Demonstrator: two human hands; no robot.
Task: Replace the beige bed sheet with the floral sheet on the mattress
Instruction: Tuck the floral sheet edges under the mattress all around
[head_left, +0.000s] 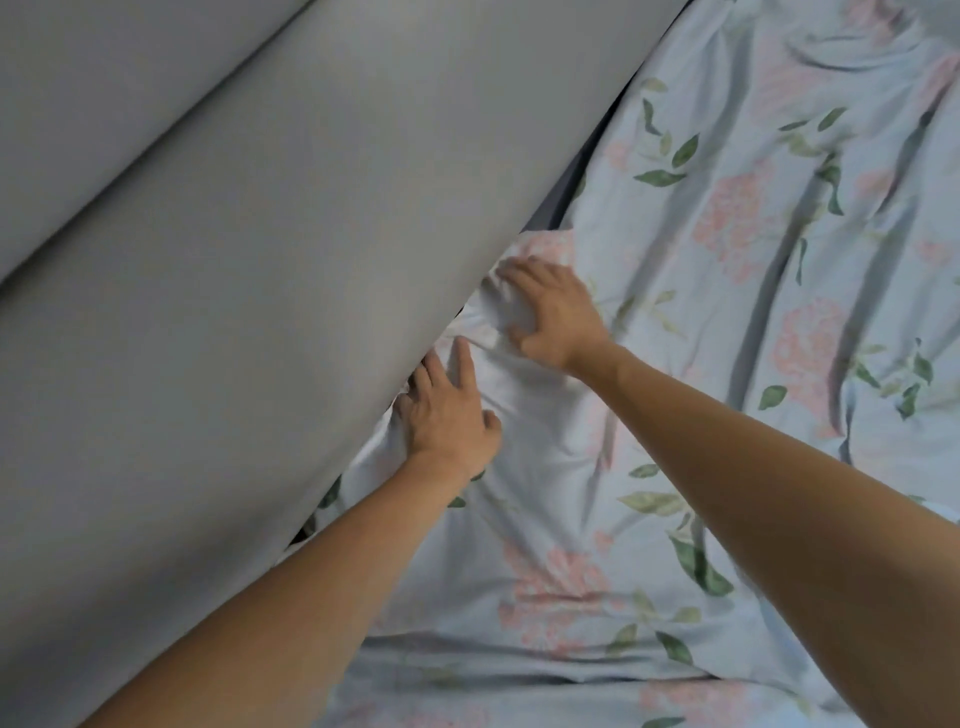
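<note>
The floral sheet (727, 312), pale blue with pink flowers and green leaves, lies wrinkled over the mattress across the right of the view. Its edge is bunched where it meets a grey padded headboard (208, 260). My left hand (449, 410) presses flat on the bunched edge, fingers spread, fingertips at the gap beside the headboard. My right hand (548, 312) lies a little farther along the same edge, fingers curled over a fold of the sheet. No beige sheet shows. The mattress itself is hidden under the fabric.
The grey headboard fills the whole left side and slopes diagonally across the view. A dark narrow gap (563, 195) runs between it and the bed. Long creases cross the sheet at the right.
</note>
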